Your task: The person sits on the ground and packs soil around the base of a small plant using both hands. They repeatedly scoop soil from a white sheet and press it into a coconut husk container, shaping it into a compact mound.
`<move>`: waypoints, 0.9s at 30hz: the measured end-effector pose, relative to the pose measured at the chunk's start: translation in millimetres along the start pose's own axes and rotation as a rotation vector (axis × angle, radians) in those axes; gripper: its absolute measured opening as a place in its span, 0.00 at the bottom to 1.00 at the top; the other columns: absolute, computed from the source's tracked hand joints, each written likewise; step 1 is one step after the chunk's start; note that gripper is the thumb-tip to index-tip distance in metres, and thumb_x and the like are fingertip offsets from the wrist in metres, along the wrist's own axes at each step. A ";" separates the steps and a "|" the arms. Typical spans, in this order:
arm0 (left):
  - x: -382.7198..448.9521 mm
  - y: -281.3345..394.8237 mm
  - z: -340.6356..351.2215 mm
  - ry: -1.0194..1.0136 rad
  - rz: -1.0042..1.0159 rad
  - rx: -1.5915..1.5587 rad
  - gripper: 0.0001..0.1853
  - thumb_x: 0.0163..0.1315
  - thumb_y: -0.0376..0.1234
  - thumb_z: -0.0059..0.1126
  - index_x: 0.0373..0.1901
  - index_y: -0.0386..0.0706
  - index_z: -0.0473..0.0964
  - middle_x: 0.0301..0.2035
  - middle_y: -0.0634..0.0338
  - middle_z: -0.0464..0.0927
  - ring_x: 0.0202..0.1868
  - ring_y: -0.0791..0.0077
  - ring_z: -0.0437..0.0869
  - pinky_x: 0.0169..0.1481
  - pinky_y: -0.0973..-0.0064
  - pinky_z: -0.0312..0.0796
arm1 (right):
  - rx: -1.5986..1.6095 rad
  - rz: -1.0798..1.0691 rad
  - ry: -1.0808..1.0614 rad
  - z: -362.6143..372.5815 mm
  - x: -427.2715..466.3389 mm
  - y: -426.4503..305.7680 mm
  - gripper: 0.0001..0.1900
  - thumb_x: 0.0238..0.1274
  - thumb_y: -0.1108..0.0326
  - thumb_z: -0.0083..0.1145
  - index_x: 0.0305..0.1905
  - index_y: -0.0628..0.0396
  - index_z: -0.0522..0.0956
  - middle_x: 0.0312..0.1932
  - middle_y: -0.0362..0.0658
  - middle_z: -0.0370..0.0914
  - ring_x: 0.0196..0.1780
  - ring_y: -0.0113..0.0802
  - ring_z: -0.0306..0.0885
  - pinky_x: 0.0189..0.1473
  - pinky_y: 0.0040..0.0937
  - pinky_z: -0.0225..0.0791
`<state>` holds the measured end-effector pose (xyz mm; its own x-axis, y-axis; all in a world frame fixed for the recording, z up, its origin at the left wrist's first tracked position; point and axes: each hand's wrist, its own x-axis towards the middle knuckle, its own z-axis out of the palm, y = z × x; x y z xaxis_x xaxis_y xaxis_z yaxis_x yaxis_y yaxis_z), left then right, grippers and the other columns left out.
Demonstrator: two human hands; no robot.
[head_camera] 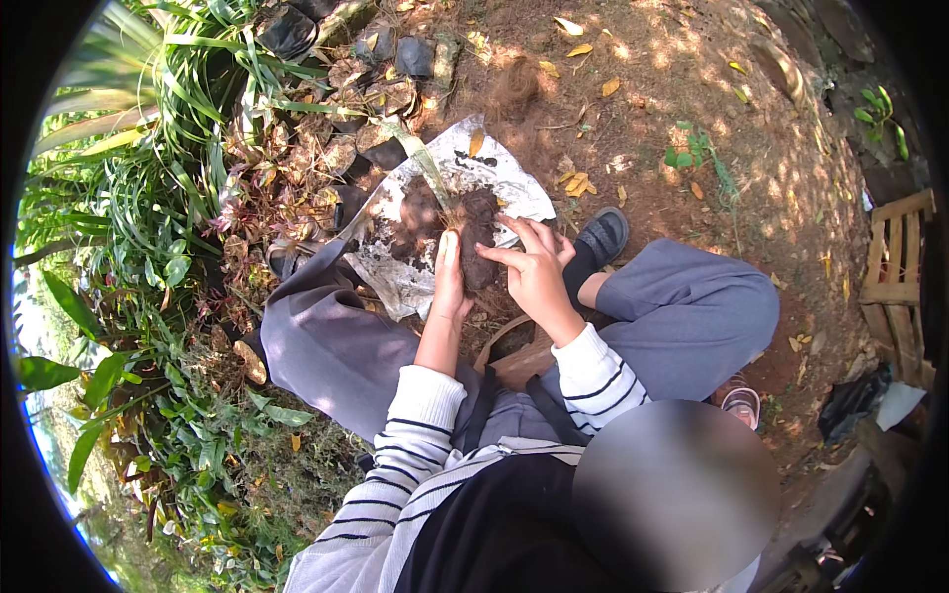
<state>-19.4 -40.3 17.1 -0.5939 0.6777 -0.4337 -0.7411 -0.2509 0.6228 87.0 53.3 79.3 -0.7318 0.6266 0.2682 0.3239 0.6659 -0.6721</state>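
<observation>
A plant with long, pale green strap leaves (419, 152) stands up from a brown, fibre-covered root ball (480, 237). My left hand (449, 276) cups the left side of this ball, thumb pointing up along it near the base of the leaves. On the other side, my right hand (535, 268) rests its spread fingertips against the brown fibre. Both hands are above a soil-stained white plastic sheet (519, 167) laid on the ground between my legs. Dark soil (415, 215) lies in a heap on the sheet, left of the ball. Parts of the palms are hidden.
A loose tuft of brown fibre (519, 80) lies on the dirt beyond the sheet. Several black plant bags (415, 57) are at upper left, beside dense green plants (185, 104). A wooden crate (897, 274) stands at far right. Under me shows a brown wooden seat (525, 363).
</observation>
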 end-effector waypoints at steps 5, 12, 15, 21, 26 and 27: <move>-10.9 36.4 24.5 -0.176 0.051 -0.688 0.28 0.66 0.52 0.55 0.54 0.39 0.70 0.47 0.54 0.75 0.46 0.66 0.78 0.53 0.71 0.75 | 0.386 0.067 0.159 -4.5 13.7 11.9 0.29 0.46 0.86 0.45 0.54 0.49 0.81 0.59 0.48 0.73 0.57 0.44 0.74 0.57 0.35 0.68; -5.3 94.9 40.4 -0.243 0.058 -1.078 0.32 0.52 0.41 0.73 0.53 0.37 0.69 0.47 0.55 0.73 0.48 0.69 0.77 0.55 0.74 0.76 | 1.365 0.741 -0.158 16.9 1.5 1.8 0.30 0.74 0.61 0.46 0.74 0.46 0.48 0.67 0.47 0.55 0.65 0.40 0.67 0.60 0.49 0.71; -1.0 98.4 42.8 -0.080 0.219 -0.519 0.28 0.56 0.41 0.70 0.53 0.38 0.69 0.45 0.56 0.75 0.47 0.68 0.79 0.53 0.72 0.76 | 1.784 0.887 -0.223 13.1 0.0 -12.7 0.32 0.74 0.54 0.46 0.74 0.44 0.46 0.64 0.47 0.56 0.67 0.43 0.65 0.60 0.56 0.71; 0.1 95.1 61.3 0.018 0.737 1.806 0.24 0.49 0.38 0.71 0.49 0.43 0.73 0.41 0.53 0.78 0.45 0.60 0.81 0.44 0.62 0.76 | 1.129 0.659 0.490 -2.0 18.8 44.4 0.30 0.75 0.52 0.44 0.72 0.41 0.44 0.64 0.48 0.57 0.65 0.43 0.65 0.58 0.58 0.71; 6.4 29.2 41.9 -0.040 0.340 2.862 0.15 0.60 0.34 0.53 0.46 0.39 0.76 0.41 0.51 0.77 0.43 0.53 0.78 0.41 0.47 0.74 | 0.993 0.359 0.586 -29.7 26.8 43.6 0.30 0.77 0.53 0.39 0.73 0.44 0.41 0.72 0.52 0.46 0.69 0.45 0.61 0.59 0.56 0.72; -0.3 21.2 41.0 -0.009 0.228 3.010 0.15 0.61 0.35 0.51 0.47 0.38 0.76 0.41 0.49 0.76 0.43 0.51 0.78 0.41 0.45 0.74 | 1.017 0.276 0.491 -29.4 26.3 33.1 0.30 0.76 0.51 0.38 0.73 0.42 0.41 0.73 0.51 0.47 0.69 0.47 0.60 0.57 0.57 0.73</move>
<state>-22.1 -17.4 57.2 -0.5424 0.7732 -0.3285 0.7825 0.3227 -0.5325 96.1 103.7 84.4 -0.3281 0.9376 0.1148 -0.3579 -0.0109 -0.9337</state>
